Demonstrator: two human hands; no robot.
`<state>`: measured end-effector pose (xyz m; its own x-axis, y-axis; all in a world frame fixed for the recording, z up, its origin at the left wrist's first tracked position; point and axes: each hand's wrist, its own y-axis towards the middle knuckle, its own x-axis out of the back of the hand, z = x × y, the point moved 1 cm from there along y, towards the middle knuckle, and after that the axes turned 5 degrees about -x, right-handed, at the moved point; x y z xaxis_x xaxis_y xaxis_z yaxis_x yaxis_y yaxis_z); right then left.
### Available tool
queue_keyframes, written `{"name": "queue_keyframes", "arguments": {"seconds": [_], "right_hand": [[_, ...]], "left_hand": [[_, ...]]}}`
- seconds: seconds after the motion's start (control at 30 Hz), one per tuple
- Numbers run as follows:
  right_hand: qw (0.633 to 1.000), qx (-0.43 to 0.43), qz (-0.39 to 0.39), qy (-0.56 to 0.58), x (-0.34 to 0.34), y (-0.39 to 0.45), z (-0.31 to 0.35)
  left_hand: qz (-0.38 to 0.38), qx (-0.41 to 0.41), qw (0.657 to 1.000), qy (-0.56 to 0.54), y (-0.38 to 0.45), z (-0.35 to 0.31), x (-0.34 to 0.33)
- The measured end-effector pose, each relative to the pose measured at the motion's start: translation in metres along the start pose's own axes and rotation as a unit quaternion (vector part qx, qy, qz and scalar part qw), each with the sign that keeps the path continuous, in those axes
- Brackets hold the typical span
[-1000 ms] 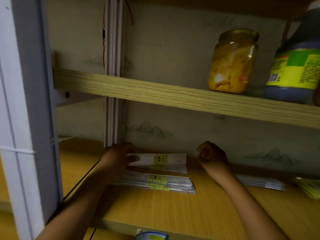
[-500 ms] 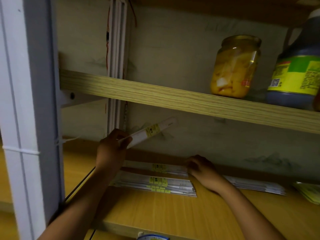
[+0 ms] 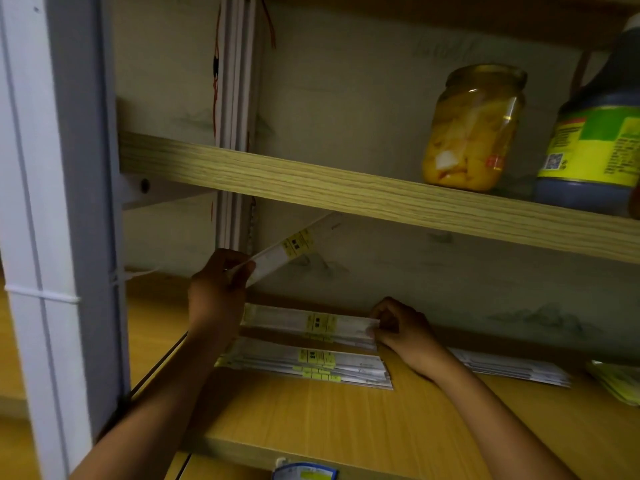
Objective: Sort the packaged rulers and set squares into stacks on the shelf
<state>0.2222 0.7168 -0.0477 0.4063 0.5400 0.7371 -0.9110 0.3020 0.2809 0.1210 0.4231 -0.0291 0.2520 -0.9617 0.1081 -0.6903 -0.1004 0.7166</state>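
i'm looking into a dim wooden shelf unit [image 3: 311, 420] with a pale wall behind it and a grey-white post [image 3: 52, 237] at the left edge. on the upper shelf [image 3: 346, 192] a glass jar [image 3: 474, 128] of yellow fruit stands beside a dark bottle [image 3: 599, 147] with a green and yellow label. white strips [image 3: 235, 116] with a red wire run up the back wall.

my left hand [image 3: 216, 292] is raised above the lower shelf and pinches one end of a packaged ruler [image 3: 287, 251], which tilts up to the right toward the underside of the upper shelf. my right hand [image 3: 401, 327] rests low on the shelf, its fingers curled on the right end of the rear stack [image 3: 308, 323] of packaged rulers, which lies close to the back wall between my two hands. just in front of it lies a front stack [image 3: 308, 363], apart from both hands. further right, past my right wrist, lie another flat pile [image 3: 512, 368] and some yellow-green packets [image 3: 620, 379] at the edge of view
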Motion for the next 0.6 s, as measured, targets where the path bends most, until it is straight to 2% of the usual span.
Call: {"name": "queue_keyframes", "arguments": {"seconds": [0.13,0.33,0.6], "right_hand": [[0.993,-0.005,-0.007,0.114,0.007,-0.001,0.005],[0.942,-0.009,-0.078,0.325,0.021,0.0,0.005],[0.928,0.039,-0.165,0.331,0.032,-0.003,0.004]], "left_hand": [[-0.009,0.016,0.999,-0.038,0.0,0.0,0.001],[0.016,0.028,0.996,-0.084,-0.002,-0.007,0.003],[0.125,0.024,0.991,-0.048,-0.012,-0.017,0.005]]}}
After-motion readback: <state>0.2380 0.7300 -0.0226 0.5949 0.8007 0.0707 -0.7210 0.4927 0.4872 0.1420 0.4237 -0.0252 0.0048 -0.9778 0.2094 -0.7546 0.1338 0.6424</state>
